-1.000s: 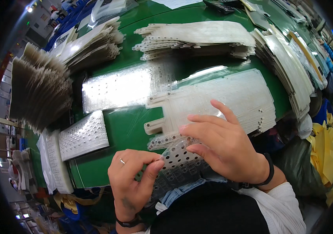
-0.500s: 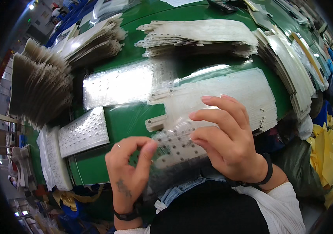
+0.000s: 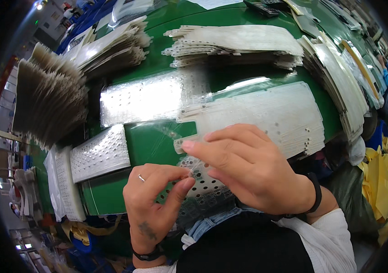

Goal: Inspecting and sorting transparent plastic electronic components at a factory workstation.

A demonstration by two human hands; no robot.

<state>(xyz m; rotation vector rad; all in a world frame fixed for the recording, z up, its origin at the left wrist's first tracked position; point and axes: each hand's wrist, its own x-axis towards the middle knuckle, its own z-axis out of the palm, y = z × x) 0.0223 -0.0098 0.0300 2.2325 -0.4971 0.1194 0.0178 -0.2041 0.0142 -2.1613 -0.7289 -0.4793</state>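
Note:
In front of me lies a clear perforated sheet point(image 3: 207, 184) with rows of round holes. My left hand point(image 3: 155, 195) is over its left part, thumb and forefinger closed in a pinch. A tiny clear or whitish bit shows at those fingertips, too small to name. My right hand point(image 3: 253, 170) is open, fingers stretched leftward and thumb apart below. Its forefinger tip reaches the narrow tab of the fanned pile of whitish flat sheets point(image 3: 267, 107). Part of that pile and of the perforated sheet is hidden under the right hand.
A shiny perforated stack point(image 3: 144, 100) lies behind, and a smaller dotted stack point(image 3: 100, 145) at left. Around the green table point(image 3: 148, 136) stand a tall grey sheet bundle point(image 3: 48, 100), a far pale pile point(image 3: 244, 38) and a right-hand pile point(image 3: 335, 77). Yellow material point(image 3: 378, 177) is at right.
My right hand has come down and left, its fingers straightening toward the tab. My left hand has shifted slightly right, its thumb and forefinger now closer together over the perforated sheet.

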